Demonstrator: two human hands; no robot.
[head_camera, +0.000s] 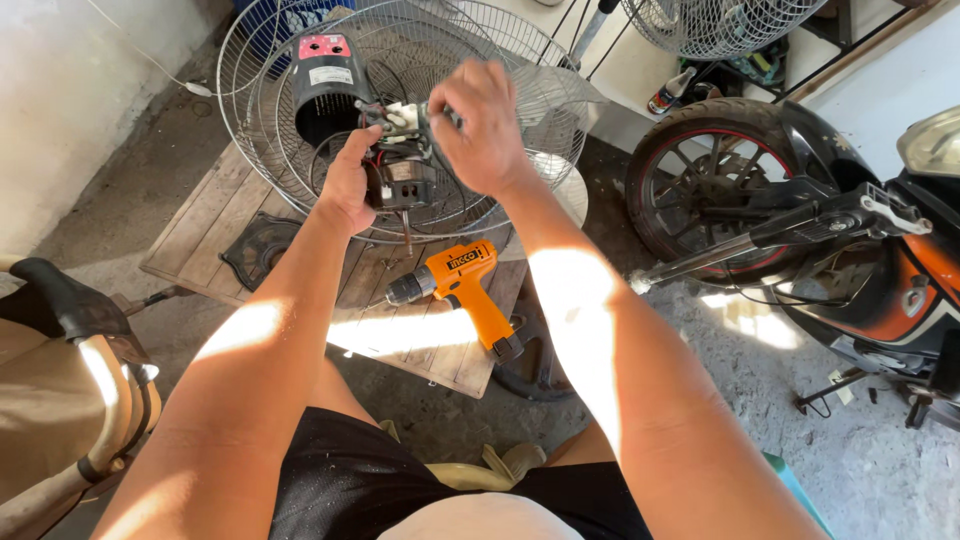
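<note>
The left hand (347, 185) is gripping the bare fan motor (402, 180) from the side, steadying it upright inside the wire fan guard (260, 80), which is lying on a wooden pallet (205, 225). The right hand (485, 125) is pinching a small part by the white wiring at the motor's top; what it is pinching is hidden behind the fingers. An orange cordless drill (462, 285) is lying within reach on the pallet. A motorcycle (800, 200) is standing at right, partly cut off.
</note>
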